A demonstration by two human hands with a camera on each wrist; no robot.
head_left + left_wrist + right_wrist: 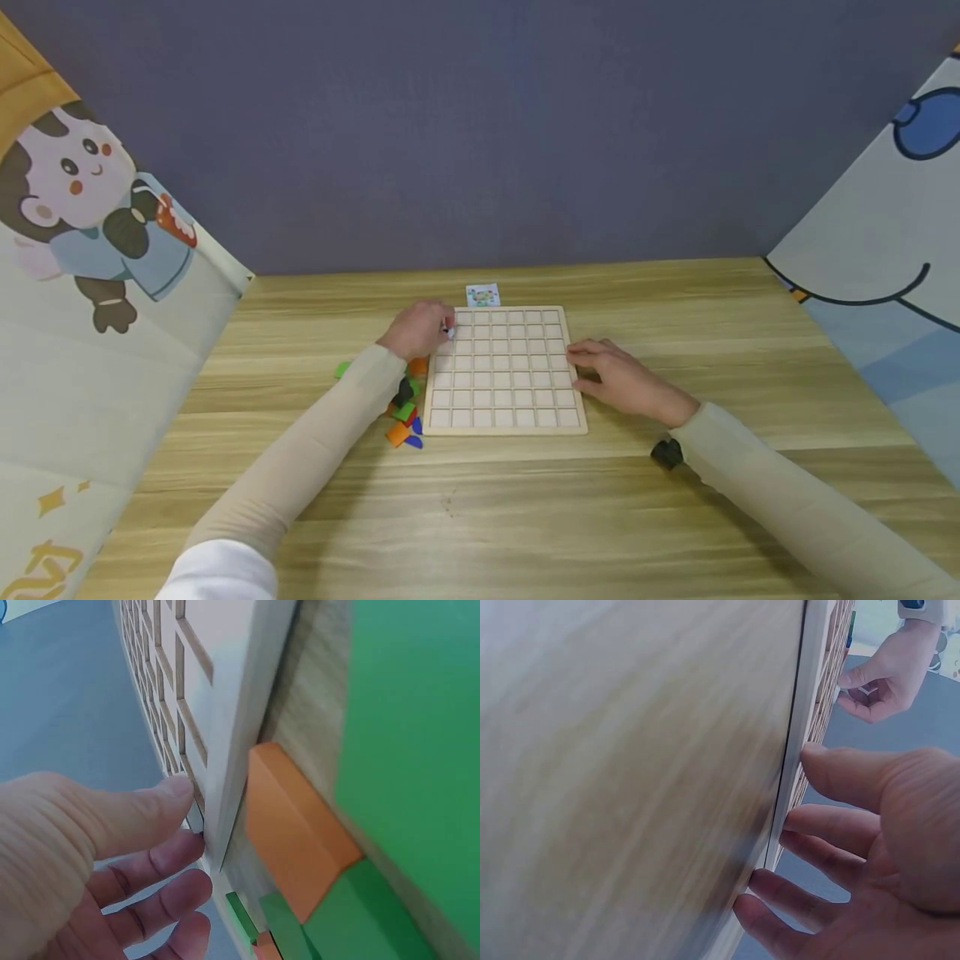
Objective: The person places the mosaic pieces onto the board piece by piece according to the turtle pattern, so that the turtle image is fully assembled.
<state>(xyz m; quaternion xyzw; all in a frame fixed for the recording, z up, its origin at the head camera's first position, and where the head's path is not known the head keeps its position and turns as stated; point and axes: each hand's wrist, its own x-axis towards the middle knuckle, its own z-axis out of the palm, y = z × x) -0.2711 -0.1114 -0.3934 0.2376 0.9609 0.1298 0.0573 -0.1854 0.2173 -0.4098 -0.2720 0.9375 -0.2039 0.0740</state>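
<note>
A wooden grid board [506, 432] lies on the table, its square cells divided by thin raised strips. My left hand [418, 327] is at the board's upper left corner. Between thumb and index finger it pinches a small pale piece [196, 817], mostly covered by the fingertips; its shape cannot be told. Along the board's right edge, the fingertips of my right hand [618, 383] touch the rim, fingers loosely spread. Coloured pieces lie left of the board under my left forearm, among them an orange block [292, 825] and a green block [367, 915].
A small printed card [482, 295] lies just beyond the board's far edge. Blue pieces [414, 442] sit by its near left corner. A dark grey wall [510, 142] stands behind the wooden table [495, 517], with cartoon-printed panels [112, 250] at both sides.
</note>
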